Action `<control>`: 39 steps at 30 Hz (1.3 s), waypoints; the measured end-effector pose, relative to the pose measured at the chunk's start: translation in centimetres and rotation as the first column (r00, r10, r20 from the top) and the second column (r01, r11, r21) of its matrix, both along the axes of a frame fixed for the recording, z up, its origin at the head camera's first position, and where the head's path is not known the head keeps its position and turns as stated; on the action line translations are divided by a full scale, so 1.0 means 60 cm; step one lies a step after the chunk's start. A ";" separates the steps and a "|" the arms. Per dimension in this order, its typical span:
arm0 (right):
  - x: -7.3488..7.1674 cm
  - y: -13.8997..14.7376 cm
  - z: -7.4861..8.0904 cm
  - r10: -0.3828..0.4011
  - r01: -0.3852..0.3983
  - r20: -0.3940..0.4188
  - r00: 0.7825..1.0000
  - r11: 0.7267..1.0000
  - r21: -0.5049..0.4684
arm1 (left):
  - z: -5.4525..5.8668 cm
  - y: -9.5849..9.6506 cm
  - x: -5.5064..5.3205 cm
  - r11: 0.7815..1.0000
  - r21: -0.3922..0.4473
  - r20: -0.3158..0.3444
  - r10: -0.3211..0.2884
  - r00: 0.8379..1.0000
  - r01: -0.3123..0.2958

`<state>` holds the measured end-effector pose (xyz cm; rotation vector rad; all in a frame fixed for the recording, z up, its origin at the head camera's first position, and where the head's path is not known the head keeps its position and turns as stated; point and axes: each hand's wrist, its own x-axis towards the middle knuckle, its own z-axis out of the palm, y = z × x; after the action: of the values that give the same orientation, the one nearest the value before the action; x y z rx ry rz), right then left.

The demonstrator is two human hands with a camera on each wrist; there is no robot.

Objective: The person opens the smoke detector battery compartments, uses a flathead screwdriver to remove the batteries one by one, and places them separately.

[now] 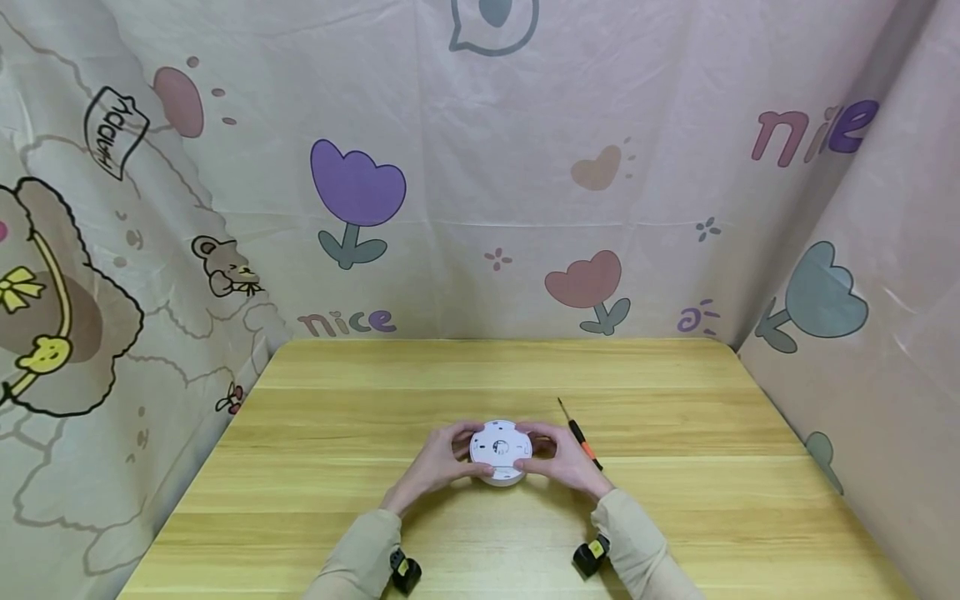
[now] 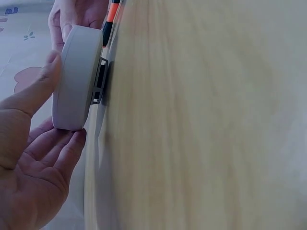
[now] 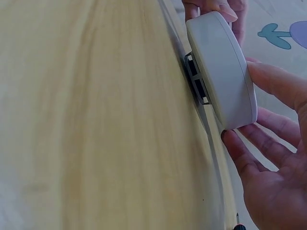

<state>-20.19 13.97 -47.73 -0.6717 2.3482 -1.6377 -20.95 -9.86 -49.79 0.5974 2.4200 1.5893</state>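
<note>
A round white disc-shaped device (image 1: 501, 448), with small dark markings on its flat face, is held between both hands just above the table. My left hand (image 1: 442, 458) grips its left side, thumb near the front rim and fingers round the side. On the right, my right hand (image 1: 564, 457) grips it in the same manner. A dark slotted bracket (image 2: 99, 81) sticks out from its underside in the left wrist view. The thick white side wall (image 3: 223, 72) shows in the right wrist view. Just beyond the right hand lies a screwdriver (image 1: 577, 431) with a black and orange handle.
The light wooden table (image 1: 360, 392) runs back to a patterned cloth (image 1: 465, 167), which also hangs at both sides. Small black-and-yellow boxes (image 1: 591, 557) sit at both wrists.
</note>
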 end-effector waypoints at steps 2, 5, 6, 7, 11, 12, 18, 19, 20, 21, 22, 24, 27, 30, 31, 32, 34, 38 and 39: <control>0.000 0.000 0.001 0.002 -0.002 -0.004 1.000 1.000 0.004 | 0.000 0.000 0.000 1.000 -0.004 0.003 0.003 1.000 -0.003; 0.001 0.000 0.003 0.004 -0.004 -0.004 1.000 1.000 0.008 | 0.001 0.000 -0.001 1.000 -0.006 0.005 0.003 1.000 -0.003; 0.001 0.000 0.004 0.003 -0.003 -0.004 1.000 1.000 0.009 | 0.001 -0.001 -0.001 1.000 -0.008 0.006 0.004 1.000 -0.004; 0.001 0.000 0.005 0.002 -0.002 -0.003 1.000 1.000 0.011 | 0.000 -0.001 -0.002 1.000 -0.010 0.008 0.003 1.000 -0.003; 0.002 0.000 0.006 -0.001 0.001 0.001 1.000 1.000 0.019 | 0.000 -0.002 -0.004 1.000 -0.010 0.019 -0.003 1.000 0.003; 0.002 0.000 0.006 -0.001 0.001 0.002 1.000 1.000 0.020 | 0.000 -0.003 -0.005 1.000 -0.009 0.022 -0.006 1.000 0.006; 0.002 0.001 0.005 -0.001 0.001 0.014 1.000 1.000 0.024 | 0.003 -0.004 -0.005 1.000 -0.008 0.027 -0.021 0.999 0.021; 0.002 0.002 0.005 0.001 -0.002 0.013 1.000 1.000 0.024 | 0.003 -0.004 -0.005 1.000 -0.010 0.024 -0.022 0.999 0.022; 0.002 0.002 0.005 0.003 -0.003 0.011 1.000 1.000 0.025 | 0.003 -0.004 -0.005 1.000 -0.011 0.021 -0.023 1.000 0.024; 0.002 0.002 0.005 0.005 -0.005 0.008 1.000 1.000 0.028 | 0.002 -0.004 -0.005 1.000 -0.009 0.017 -0.026 1.000 0.026; 0.002 0.002 0.005 0.006 -0.006 0.005 1.000 0.999 0.032 | 0.002 -0.004 -0.005 1.000 -0.007 0.010 -0.029 1.000 0.029; 0.002 0.002 0.005 0.007 -0.006 -0.003 1.000 0.999 0.041 | 0.002 -0.003 -0.005 0.999 0.000 0.002 -0.037 0.999 0.037; 0.002 0.001 0.005 0.003 -0.003 -0.014 1.000 0.999 0.048 | 0.002 -0.003 -0.006 0.999 0.008 -0.002 -0.045 0.999 0.045; 0.002 0.000 0.006 0.002 -0.001 -0.022 1.000 0.999 0.045 | 0.007 -0.002 -0.004 0.999 0.004 0.001 -0.050 0.999 0.050; 0.003 -0.001 0.006 0.002 -0.001 -0.023 1.000 0.999 0.044 | 0.010 -0.002 -0.002 0.998 0.004 0.004 -0.055 0.998 0.055; 0.003 -0.001 0.006 0.002 -0.001 -0.024 1.000 0.999 0.045 | 0.015 -0.001 0.000 0.998 0.007 0.008 -0.058 0.998 0.057; 0.003 -0.002 0.006 0.003 -0.002 -0.022 1.000 0.999 0.046 | 0.027 0.000 0.005 0.998 0.013 0.015 -0.069 0.997 0.069; 0.005 -0.002 0.007 0.003 -0.003 -0.017 1.000 0.999 0.046 | 0.053 0.002 0.018 0.997 0.010 0.025 -0.081 0.996 0.081; 0.006 -0.003 0.008 0.003 -0.002 -0.014 1.000 0.999 0.044 | 0.058 0.003 0.020 0.997 0.004 0.024 -0.081 0.996 0.081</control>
<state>-19.82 13.81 -47.25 -0.6796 2.3850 -1.5802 -19.74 -9.71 -46.34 0.6636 2.3453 1.5595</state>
